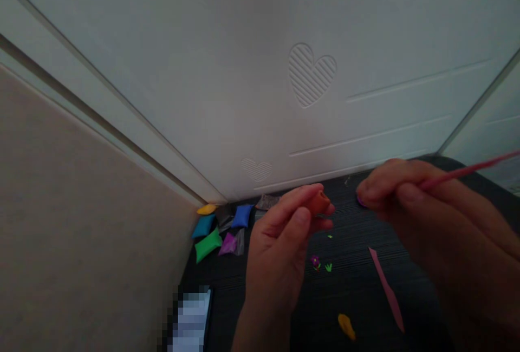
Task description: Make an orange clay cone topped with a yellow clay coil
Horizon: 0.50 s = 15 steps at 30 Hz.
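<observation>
My left hand [284,233] is closed around a small orange-brown clay piece [319,203], pinched between thumb and fingers, with a hollow in its end. To its right, my right hand [410,195] grips a thin pink modelling tool [467,170] like a pen; the tool's front end is hidden by the fingers. A bit of purple [360,199] shows by the right fingertips; whether it is touched I cannot tell. Below the hands lie a tiny purple clay flower [315,260] and a small green clay tuft [329,267].
On the dark table [227,298] lie a second pink modelling tool [388,289] and a yellow clay lump [346,326]. At the back left are several clay packets, among them a green packet [208,245] and a blue packet [242,215]. A blurred-out screen [189,319] sits front left.
</observation>
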Each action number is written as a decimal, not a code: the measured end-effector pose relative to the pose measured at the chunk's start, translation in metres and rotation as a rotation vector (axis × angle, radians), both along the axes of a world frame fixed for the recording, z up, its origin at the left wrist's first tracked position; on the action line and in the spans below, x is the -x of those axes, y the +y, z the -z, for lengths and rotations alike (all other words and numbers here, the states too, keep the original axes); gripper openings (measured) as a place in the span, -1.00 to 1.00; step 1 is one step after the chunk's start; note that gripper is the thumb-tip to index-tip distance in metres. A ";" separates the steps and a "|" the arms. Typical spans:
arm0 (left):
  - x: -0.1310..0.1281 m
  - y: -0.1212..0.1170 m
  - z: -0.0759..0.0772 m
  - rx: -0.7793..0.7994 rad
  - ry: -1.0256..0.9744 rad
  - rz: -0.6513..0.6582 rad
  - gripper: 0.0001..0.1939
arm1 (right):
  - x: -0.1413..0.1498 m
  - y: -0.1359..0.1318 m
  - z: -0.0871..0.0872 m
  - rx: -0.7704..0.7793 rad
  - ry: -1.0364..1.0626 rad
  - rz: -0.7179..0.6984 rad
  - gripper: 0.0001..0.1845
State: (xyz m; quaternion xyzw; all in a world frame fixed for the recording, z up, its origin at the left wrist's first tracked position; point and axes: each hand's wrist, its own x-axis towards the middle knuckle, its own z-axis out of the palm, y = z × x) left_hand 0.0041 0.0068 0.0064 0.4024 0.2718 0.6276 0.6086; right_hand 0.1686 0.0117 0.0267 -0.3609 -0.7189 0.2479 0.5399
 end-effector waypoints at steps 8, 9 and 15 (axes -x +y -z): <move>0.000 0.004 0.002 0.062 -0.045 0.036 -0.79 | 0.004 0.016 0.005 0.016 -0.163 -0.072 -0.84; 0.000 0.004 0.003 0.040 -0.025 0.032 -0.78 | 0.005 0.016 0.004 0.005 -0.177 -0.072 -0.84; 0.000 0.003 0.002 -0.012 0.034 0.029 -0.85 | 0.004 0.016 0.000 -0.040 -0.196 -0.103 -0.91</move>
